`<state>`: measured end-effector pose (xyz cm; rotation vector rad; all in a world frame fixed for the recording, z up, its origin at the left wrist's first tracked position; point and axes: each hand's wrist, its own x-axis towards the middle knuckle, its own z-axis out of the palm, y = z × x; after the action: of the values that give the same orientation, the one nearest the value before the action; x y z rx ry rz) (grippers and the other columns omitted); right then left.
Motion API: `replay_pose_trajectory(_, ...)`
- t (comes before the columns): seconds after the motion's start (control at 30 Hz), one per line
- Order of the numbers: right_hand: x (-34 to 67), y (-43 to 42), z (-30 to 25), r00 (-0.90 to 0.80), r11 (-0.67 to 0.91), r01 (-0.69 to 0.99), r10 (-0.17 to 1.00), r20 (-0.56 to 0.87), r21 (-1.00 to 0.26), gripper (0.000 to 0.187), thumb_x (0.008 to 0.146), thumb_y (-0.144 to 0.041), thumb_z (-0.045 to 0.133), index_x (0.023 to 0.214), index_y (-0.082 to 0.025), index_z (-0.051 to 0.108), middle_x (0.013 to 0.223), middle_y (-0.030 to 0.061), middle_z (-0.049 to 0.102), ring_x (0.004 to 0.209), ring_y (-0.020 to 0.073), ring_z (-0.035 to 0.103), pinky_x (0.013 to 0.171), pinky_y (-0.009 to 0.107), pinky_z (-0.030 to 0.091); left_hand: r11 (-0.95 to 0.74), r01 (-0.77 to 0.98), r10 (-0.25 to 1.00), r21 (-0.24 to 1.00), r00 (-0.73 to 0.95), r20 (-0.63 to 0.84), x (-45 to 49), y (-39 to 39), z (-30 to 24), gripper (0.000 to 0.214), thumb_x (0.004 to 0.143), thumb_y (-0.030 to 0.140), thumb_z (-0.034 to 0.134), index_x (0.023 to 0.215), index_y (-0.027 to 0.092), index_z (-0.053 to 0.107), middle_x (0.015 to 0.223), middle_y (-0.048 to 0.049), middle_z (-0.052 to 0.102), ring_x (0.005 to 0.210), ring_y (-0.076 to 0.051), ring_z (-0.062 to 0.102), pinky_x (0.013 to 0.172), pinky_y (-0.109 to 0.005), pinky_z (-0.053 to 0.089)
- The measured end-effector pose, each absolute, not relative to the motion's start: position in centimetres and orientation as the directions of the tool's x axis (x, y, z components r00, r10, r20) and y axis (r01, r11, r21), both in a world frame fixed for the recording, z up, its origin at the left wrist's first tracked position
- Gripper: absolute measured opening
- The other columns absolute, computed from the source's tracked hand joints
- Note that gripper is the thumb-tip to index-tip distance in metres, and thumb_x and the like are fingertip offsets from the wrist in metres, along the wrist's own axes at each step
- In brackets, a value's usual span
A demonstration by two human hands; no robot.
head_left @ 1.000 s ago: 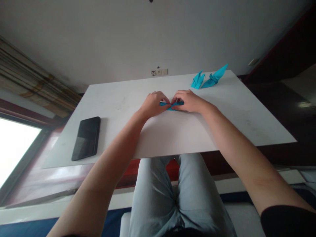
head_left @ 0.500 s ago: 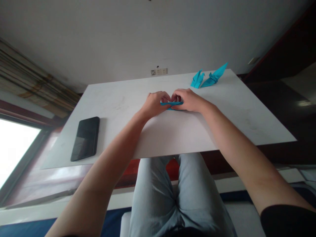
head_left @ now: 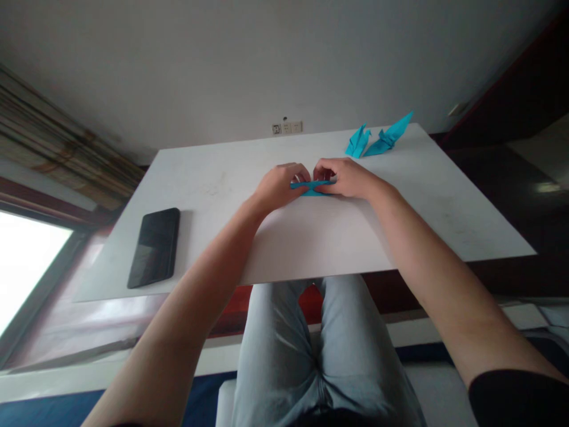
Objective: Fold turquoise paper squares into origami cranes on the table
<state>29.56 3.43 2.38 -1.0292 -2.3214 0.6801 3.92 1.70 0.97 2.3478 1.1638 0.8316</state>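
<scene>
A small folded piece of blue paper point(head_left: 312, 187) lies on the white table point(head_left: 311, 231) at its middle. My left hand point(head_left: 279, 186) pinches its left end with curled fingers. My right hand point(head_left: 347, 178) pinches its right end, fingers bent over the paper. The two hands nearly touch above it. Most of the paper is hidden under the fingers.
Two finished blue folded paper figures point(head_left: 377, 140) stand at the table's far right corner. A black phone point(head_left: 154, 247) lies face up near the left front edge. A wall with sockets point(head_left: 287, 127) rises behind the table. My knees sit under the near edge.
Both hands have stayed on the blue paper; the fingers have shifted slightly and the paper now shows as a flatter strip between them.
</scene>
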Motion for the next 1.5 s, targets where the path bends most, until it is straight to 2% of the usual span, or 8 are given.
replay_pose_trajectory(0.13,29.6,3.6,2.5,-0.579,0.596,0.506,0.771,0.267,-0.624,0.030,0.081,-0.042,0.095,0.095,-0.024,0.074,0.097,0.0056,0.076,0.086,0.0236,0.066,0.080,0.037,0.048,-0.541,0.610,0.838,0.579,0.450,0.309,3.9,1.8,0.9,0.014,0.090,0.020,0.078,0.104,0.021,0.080,0.101,-0.0053,0.085,0.094,-0.023,0.079,0.089,-0.034,0.061)
replay_pose_trajectory(0.33,29.8,3.6,2.7,-0.582,0.574,0.499,0.777,0.240,-0.649,0.035,0.078,-0.043,0.098,0.095,-0.024,0.074,0.100,0.0055,0.076,0.085,0.0230,0.067,0.080,0.037,0.050,-0.588,0.588,0.807,0.556,0.476,0.349,3.7,2.0,0.8,0.020,0.091,0.024,0.084,0.110,0.022,0.078,0.113,-0.0065,0.084,0.095,-0.022,0.078,0.087,-0.034,0.060)
replay_pose_trajectory(0.47,30.2,3.8,2.8,-0.592,0.551,0.501,0.781,0.199,-0.667,0.036,0.076,-0.043,0.099,0.096,-0.024,0.076,0.100,0.0056,0.078,0.085,0.0225,0.067,0.079,0.037,0.050,-0.602,0.601,0.797,0.526,0.488,0.355,3.6,2.0,0.6,0.016,0.094,0.026,0.083,0.109,0.022,0.078,0.110,-0.0067,0.082,0.095,-0.022,0.077,0.089,-0.035,0.059)
replay_pose_trajectory(0.73,30.8,3.8,3.0,-0.618,0.559,0.516,0.768,0.171,-0.648,0.034,0.076,-0.044,0.098,0.099,-0.024,0.082,0.104,0.0068,0.080,0.084,0.0225,0.067,0.079,0.038,0.052,-0.636,0.652,0.771,0.414,0.512,0.379,3.8,1.9,0.9,0.016,0.097,0.031,0.083,0.111,0.024,0.082,0.121,-0.0099,0.077,0.111,-0.028,0.072,0.100,-0.041,0.058)
replay_pose_trajectory(0.9,30.6,3.8,2.9,-0.591,0.523,0.562,0.796,0.131,-0.641,0.035,0.089,-0.057,0.090,0.100,-0.024,0.088,0.102,0.0080,0.083,0.091,0.0259,0.070,0.083,0.038,0.051,-0.604,0.729,0.786,0.322,0.481,0.388,4.2,1.6,1.2,0.016,0.095,0.028,0.082,0.110,0.024,0.084,0.126,-0.0115,0.075,0.123,-0.034,0.066,0.109,-0.050,0.053)
replay_pose_trajectory(1.07,30.5,4.1,2.6,-0.548,0.470,0.602,0.831,0.094,-0.646,0.034,0.102,-0.054,0.075,0.101,-0.023,0.090,0.095,0.0064,0.085,0.092,0.0263,0.072,0.084,0.037,0.051,-0.627,0.710,0.776,0.321,0.530,0.342,4.3,1.1,1.7,0.023,0.096,0.021,0.073,0.115,0.024,0.086,0.120,-0.0102,0.078,0.117,-0.032,0.071,0.110,-0.049,0.050)
replay_pose_trajectory(1.33,30.9,4.8,2.1,-0.630,0.561,0.528,0.762,0.149,-0.637,0.028,0.089,-0.043,0.092,0.107,-0.022,0.090,0.107,0.0100,0.079,0.087,0.0226,0.068,0.082,0.036,0.055,-0.677,0.646,0.736,0.354,0.591,0.330,4.1,1.2,1.8,0.023,0.094,0.021,0.071,0.108,0.023,0.088,0.110,-0.0084,0.083,0.101,-0.026,0.077,0.102,-0.042,0.052)
replay_pose_trajectory(1.5,31.0,5.0,1.9,-0.631,0.551,0.532,0.764,0.134,-0.643,0.026,0.088,-0.041,0.092,0.107,-0.024,0.092,0.105,0.0086,0.077,0.086,0.0227,0.068,0.083,0.037,0.055,-0.647,0.682,0.761,0.340,0.551,0.343,4.5,1.1,1.6,0.022,0.098,0.024,0.070,0.112,0.023,0.087,0.114,-0.0094,0.083,0.107,-0.029,0.078,0.108,-0.046,0.051)
